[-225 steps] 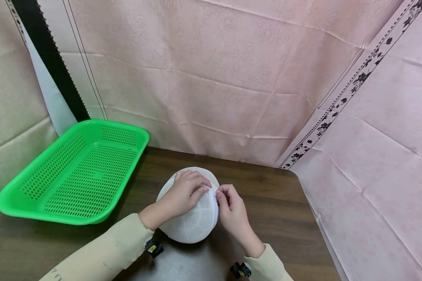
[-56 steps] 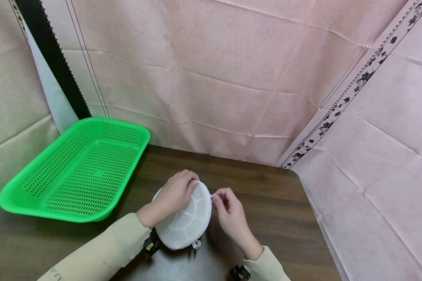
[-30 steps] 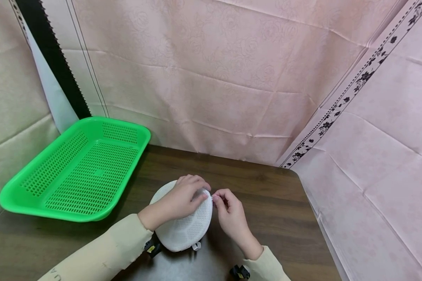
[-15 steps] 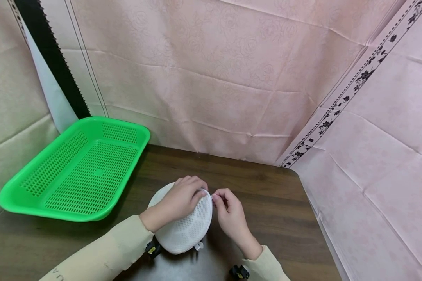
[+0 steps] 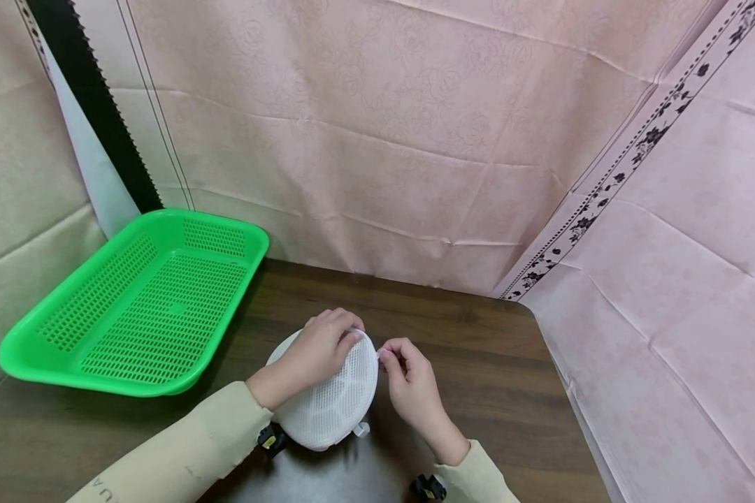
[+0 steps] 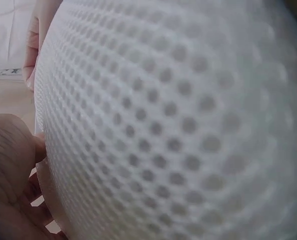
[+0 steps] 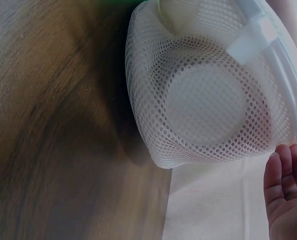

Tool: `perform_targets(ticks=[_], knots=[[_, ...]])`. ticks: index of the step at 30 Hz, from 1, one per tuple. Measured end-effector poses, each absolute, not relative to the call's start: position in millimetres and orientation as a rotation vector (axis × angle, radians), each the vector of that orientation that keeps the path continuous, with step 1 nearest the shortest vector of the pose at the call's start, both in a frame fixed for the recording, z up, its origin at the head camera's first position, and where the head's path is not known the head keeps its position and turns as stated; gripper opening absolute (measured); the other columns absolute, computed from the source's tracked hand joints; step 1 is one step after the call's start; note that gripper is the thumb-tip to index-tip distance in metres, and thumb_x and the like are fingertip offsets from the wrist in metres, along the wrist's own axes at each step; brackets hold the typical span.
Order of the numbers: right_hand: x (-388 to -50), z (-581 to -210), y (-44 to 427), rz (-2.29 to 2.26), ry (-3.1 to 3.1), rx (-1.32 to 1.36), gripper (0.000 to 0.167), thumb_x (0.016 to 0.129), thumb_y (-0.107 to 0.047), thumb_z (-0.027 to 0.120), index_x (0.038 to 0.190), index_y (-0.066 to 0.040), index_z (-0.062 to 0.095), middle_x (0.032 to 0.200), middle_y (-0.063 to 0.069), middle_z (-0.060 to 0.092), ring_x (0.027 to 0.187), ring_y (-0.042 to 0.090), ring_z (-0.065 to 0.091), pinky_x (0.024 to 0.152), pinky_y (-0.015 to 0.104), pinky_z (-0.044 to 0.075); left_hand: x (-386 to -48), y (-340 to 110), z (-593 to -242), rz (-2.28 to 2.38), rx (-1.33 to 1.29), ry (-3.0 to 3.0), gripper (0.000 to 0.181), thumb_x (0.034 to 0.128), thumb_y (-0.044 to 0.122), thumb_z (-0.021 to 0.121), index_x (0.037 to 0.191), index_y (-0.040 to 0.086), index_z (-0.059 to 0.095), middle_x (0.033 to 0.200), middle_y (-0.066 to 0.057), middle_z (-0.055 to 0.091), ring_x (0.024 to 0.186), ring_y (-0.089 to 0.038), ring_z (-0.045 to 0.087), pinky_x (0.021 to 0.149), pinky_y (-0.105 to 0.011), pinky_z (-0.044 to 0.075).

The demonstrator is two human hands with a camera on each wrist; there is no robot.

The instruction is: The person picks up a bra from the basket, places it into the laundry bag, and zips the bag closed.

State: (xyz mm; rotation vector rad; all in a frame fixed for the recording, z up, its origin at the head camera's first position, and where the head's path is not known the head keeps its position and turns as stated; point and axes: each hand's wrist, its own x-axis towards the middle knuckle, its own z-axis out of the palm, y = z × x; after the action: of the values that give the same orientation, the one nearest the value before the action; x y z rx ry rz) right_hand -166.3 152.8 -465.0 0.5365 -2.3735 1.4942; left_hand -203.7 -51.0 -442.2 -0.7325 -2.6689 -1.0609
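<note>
A round white mesh laundry bag (image 5: 336,409) stands tilted above the table's near middle, its zippered rim turned towards the right. My left hand (image 5: 317,349) grips it over the top, thumb on the near face and fingers behind the far edge. At the rim's right side, my right hand (image 5: 412,381) pinches a small bit of the edge between thumb and forefinger; the zipper pull itself is hidden. In the right wrist view, a white tag (image 7: 252,41) sticks out beside the zipper band. Pale mesh fills most of the left wrist view.
A green perforated plastic basket (image 5: 163,321) stands on the left of the brown wooden table (image 5: 491,391). Pink patterned cloth (image 5: 377,140) hangs behind the table and down its right side.
Since the earliest frame, the bag has tipped and shifted slightly left and nearer, bringing its tag into view. Lately my left fingers have slid back along the rim, while my right hand has barely moved.
</note>
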Motion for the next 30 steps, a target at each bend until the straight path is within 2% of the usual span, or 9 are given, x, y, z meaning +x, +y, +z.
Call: perform_targets(ticks=[9,15,20,24,27,30], knots=[[-166,-465,153,1.487,-2.392,0.539,0.011,0.103,-0.001,0.069,0.100,-0.012,0.068,0.090,0.013,0.069,0.081,0.037,0.067,0.075,0.029,0.059,-207,-54,-444,-1.101,-0.691,-2.674,0.010,0.1060,0.015,0.067,0.113,0.008,0.071,0.113,-0.007,0.070,0.108,-0.029,0.062,0.101,-0.053,0.048],[-165,-463,153,1.495,-2.399,0.536,0.010,0.102,-0.001,0.069,0.101,-0.011,0.068,0.091,0.016,0.069,0.082,0.039,0.067,0.075,0.028,0.060,-208,-55,-443,-1.119,-0.695,-2.661,0.011,0.1066,0.014,0.065,0.114,0.008,0.071,0.113,-0.008,0.070,0.109,-0.030,0.062,0.102,-0.054,0.047],[-165,-463,153,1.474,-2.390,0.518,0.010,0.102,0.000,0.068,0.100,-0.009,0.067,0.089,0.010,0.068,0.080,0.036,0.067,0.073,0.028,0.058,-205,-56,-441,-1.120,-0.794,-2.645,0.027,0.1033,0.023,0.070,0.124,0.006,0.071,0.123,-0.009,0.070,0.118,-0.033,0.062,0.109,-0.057,0.042],[-166,-466,154,1.465,-2.385,0.486,0.010,0.103,0.001,0.067,0.100,-0.009,0.066,0.089,0.016,0.067,0.080,0.037,0.066,0.073,0.028,0.057,-201,-54,-439,-1.076,-0.907,-2.630,0.043,0.0969,0.034,0.075,0.131,0.007,0.069,0.129,-0.009,0.068,0.125,-0.036,0.058,0.112,-0.061,0.037],[-166,-466,153,1.479,-2.382,0.473,0.010,0.104,0.001,0.066,0.100,-0.008,0.066,0.090,0.020,0.067,0.080,0.039,0.066,0.073,0.027,0.057,-199,-52,-440,-1.031,-0.943,-2.628,0.048,0.0942,0.036,0.076,0.133,0.008,0.068,0.130,-0.008,0.066,0.128,-0.036,0.055,0.113,-0.064,0.033],[-166,-466,152,1.488,-2.371,0.476,0.009,0.104,0.000,0.066,0.100,-0.008,0.065,0.089,0.017,0.068,0.080,0.037,0.067,0.073,0.027,0.057,-197,-50,-441,-1.004,-0.943,-2.644,0.049,0.0933,0.037,0.076,0.133,0.010,0.068,0.130,-0.007,0.065,0.130,-0.037,0.052,0.115,-0.065,0.031]])
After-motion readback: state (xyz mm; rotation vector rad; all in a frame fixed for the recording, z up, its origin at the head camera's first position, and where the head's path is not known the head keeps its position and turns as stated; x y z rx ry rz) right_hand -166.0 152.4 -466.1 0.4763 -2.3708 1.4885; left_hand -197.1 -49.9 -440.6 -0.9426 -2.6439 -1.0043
